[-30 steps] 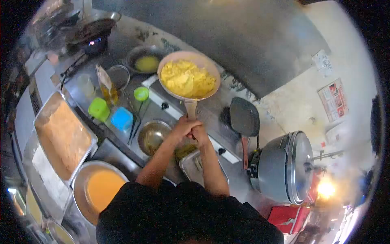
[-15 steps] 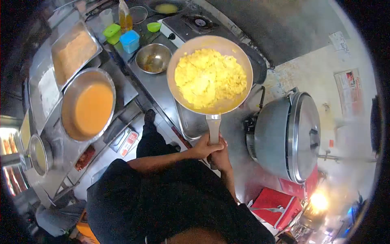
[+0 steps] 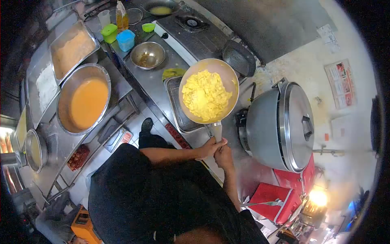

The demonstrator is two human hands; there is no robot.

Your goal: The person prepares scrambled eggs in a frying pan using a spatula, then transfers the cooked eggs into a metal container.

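Note:
A frying pan (image 3: 230, 75) with a pale inside holds a heap of yellow scrambled eggs (image 3: 206, 95). Its light handle (image 3: 217, 131) points back toward my body. My left hand (image 3: 209, 147) is closed around the handle, and my right hand (image 3: 224, 157) grips it beside the left, nearer its end. In this view the pan overlaps a metal tray with a wire rack (image 3: 175, 97) on the steel counter. A yellow-green item (image 3: 174, 72) lies at the tray's far edge.
A gas stove (image 3: 191, 30) and a dark grill pan (image 3: 239, 59) stand beyond the pan. To the right is a large lidded cooker (image 3: 266, 122). A steel bowl (image 3: 148, 48) sits on the counter; a basin of orange liquid (image 3: 106, 95) stands left. A red bag (image 3: 270, 199) lies lower right.
The pan has come down and closer to my body, uncovering the grill pan, the wire-rack tray and the yellow-green item. Both hands stay on the handle.

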